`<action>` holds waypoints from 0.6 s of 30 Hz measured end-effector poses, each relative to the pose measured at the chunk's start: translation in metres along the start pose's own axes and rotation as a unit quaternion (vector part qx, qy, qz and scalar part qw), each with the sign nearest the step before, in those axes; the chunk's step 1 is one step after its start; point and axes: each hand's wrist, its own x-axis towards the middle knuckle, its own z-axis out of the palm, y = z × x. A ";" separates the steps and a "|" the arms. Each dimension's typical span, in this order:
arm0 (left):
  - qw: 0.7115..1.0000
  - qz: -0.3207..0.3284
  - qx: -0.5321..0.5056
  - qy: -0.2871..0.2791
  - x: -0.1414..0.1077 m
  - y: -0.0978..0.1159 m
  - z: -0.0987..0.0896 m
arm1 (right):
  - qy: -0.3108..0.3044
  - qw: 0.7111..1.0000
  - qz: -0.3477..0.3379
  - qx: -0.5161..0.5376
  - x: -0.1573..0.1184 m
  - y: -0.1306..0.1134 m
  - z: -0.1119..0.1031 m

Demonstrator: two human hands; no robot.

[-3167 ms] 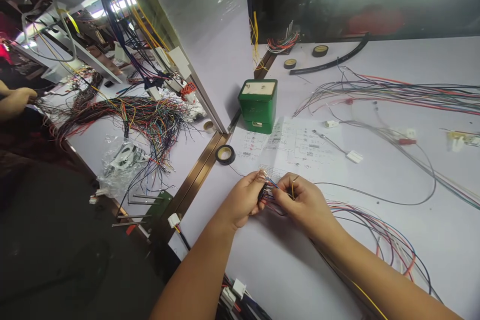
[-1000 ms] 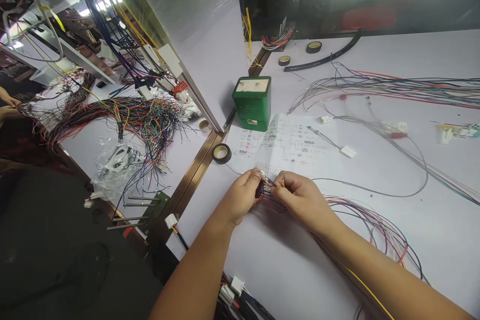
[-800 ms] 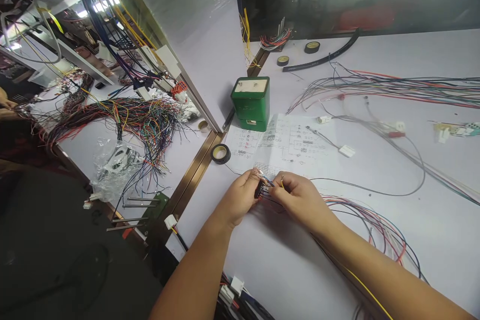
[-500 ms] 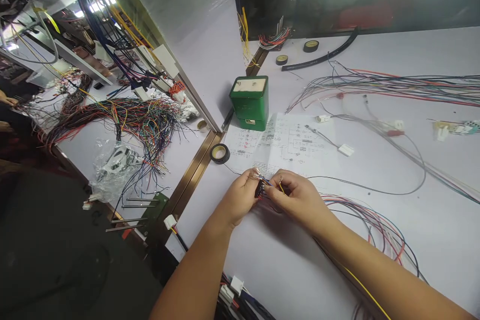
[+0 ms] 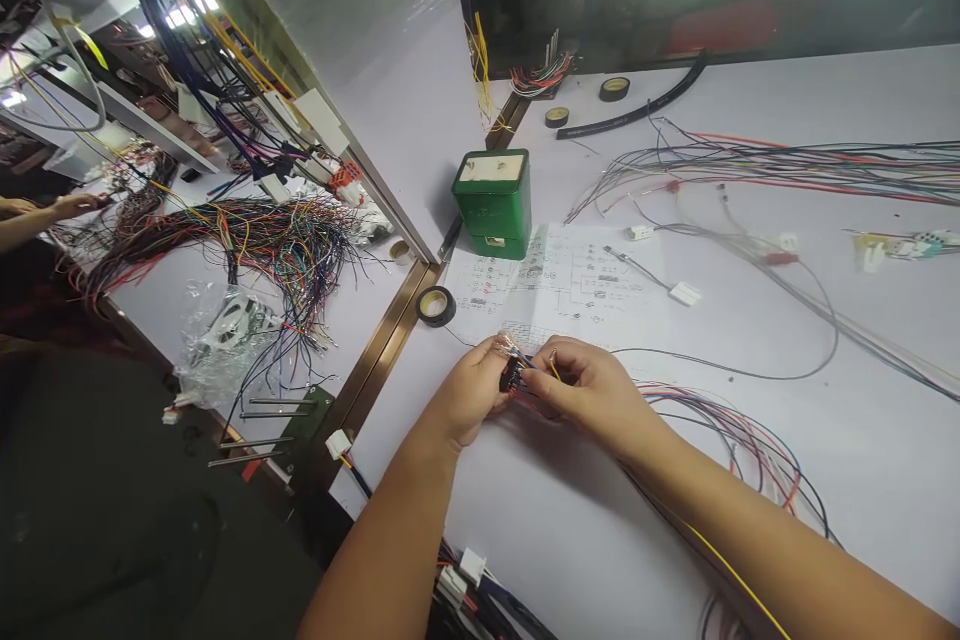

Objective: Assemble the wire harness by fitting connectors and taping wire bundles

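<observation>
My left hand (image 5: 472, 385) is closed around a small black connector (image 5: 511, 375), with several thin wires and bare terminals (image 5: 510, 344) standing out near the thumb. Against the connector's right side, the fingers of my right hand (image 5: 577, 380) pinch a thin wire; a yellow wire (image 5: 554, 366) shows between them. A long yellow wire (image 5: 735, 575) runs out below my right forearm. Both hands are just above the white table, at the near edge of a wiring drawing on paper (image 5: 570, 270). The fingertips partly hide the connector.
A green box (image 5: 491, 210) stands on the paper, beside a black tape roll (image 5: 436, 306). Loose wires (image 5: 757, 450) lie to the right. At the left are a wire heap (image 5: 255, 230) and a board with metal pins (image 5: 307, 425). Another person's hand (image 5: 79, 205) shows far left.
The view has shifted slightly, moving the scene a little left. My hands stay together at the connector with small finger movements. Another person's arm has come further into view at far left.
</observation>
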 end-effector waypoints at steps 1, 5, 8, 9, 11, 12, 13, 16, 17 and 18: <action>1.000 0.001 0.001 0.003 0.000 0.000 0.001 | 0.002 1.000 0.000 -0.005 0.000 0.000 0.000; 1.000 0.019 0.018 0.009 -0.002 -0.001 0.004 | 0.003 1.000 0.001 -0.023 -0.002 0.001 0.002; 0.998 0.036 0.048 0.007 -0.003 -0.002 0.004 | 0.007 0.999 0.003 -0.032 -0.002 0.001 0.003; 0.997 0.040 0.059 0.006 -0.003 -0.002 0.003 | 0.006 0.999 0.004 -0.035 -0.002 0.001 0.003; 0.996 0.041 0.077 0.005 -0.003 -0.003 0.002 | 0.005 0.999 0.002 -0.045 -0.002 0.001 0.003; 0.996 0.039 0.083 0.006 -0.003 -0.003 0.002 | 0.004 0.999 0.001 -0.050 -0.001 0.002 0.003; 0.996 0.038 0.085 0.007 -0.003 -0.003 0.002 | 0.003 0.999 -0.001 -0.053 -0.001 0.002 0.003; 0.995 0.043 0.083 0.020 -0.003 -0.004 0.003 | 0.007 0.999 -0.009 -0.046 0.000 0.003 0.002; 0.995 0.047 0.086 0.029 -0.004 -0.004 0.004 | 0.012 0.999 -0.017 -0.039 0.000 0.003 0.002; 0.993 0.052 0.095 0.038 -0.004 -0.004 0.004 | 0.019 0.999 -0.027 -0.030 0.000 0.003 0.002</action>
